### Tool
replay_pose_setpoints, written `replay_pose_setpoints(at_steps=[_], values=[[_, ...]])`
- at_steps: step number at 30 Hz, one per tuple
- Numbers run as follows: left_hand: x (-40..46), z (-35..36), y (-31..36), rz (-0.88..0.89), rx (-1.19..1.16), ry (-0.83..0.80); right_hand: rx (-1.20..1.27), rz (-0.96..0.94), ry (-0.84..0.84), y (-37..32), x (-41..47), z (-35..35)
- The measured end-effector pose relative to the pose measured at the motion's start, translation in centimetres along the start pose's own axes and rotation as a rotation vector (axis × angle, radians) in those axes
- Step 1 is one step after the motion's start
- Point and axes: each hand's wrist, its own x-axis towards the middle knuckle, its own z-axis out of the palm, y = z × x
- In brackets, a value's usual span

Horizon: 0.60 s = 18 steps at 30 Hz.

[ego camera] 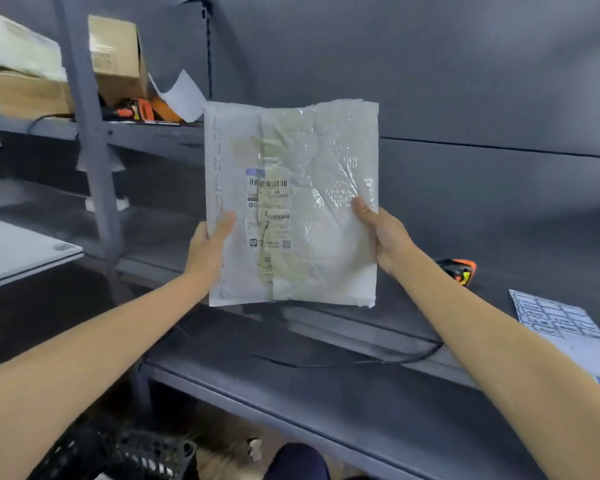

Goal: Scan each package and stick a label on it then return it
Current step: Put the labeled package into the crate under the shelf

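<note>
Both hands held one flat white package (291,202) upright in the air above the grey shelf (326,386): the left hand (210,245) pinched its left edge with the thumb on the front, and the right hand (383,239) kept a closed grip on its right edge. The printed barcode slip (269,213) faced the person, while the orange scanner (459,270) lay on the shelf near the right wrist, beside a sheet of labels (561,320). To scan well, I think the person should keep the wrinkled plastic flat and hold the barcode free of fingers.
</note>
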Motion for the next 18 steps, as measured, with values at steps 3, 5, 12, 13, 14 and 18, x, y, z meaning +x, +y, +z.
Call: replay_pose_setpoints(at_steps=[3,5,12,13,14,18], values=[[0.3,3.7,-0.6,-0.065,0.006,-0.036,-0.027,-0.04,0.097,-1.0,-0.4,-2.9],[0.3,6.0,-0.9,-0.077,-0.047,-0.046,-0.04,-0.059,0.152,-1.5,-0.9,-4.6],[0.0,11.6,-0.5,-0.076,-0.183,-0.065,0.014,-0.062,0.316,-2.9,-1.5,-9.4],[0.3,11.9,-0.6,-0.077,-0.183,-0.059,0.01,-0.04,0.391,-3.0,-1.3,-10.1],[0.5,12.1,-0.7,-0.078,-0.177,-0.05,-0.076,-0.009,0.484,-2.8,-1.0,-11.0],[1.5,12.7,-1.4,-0.104,-0.173,0.013,-0.59,0.182,0.606,-0.2,-0.9,-13.6]])
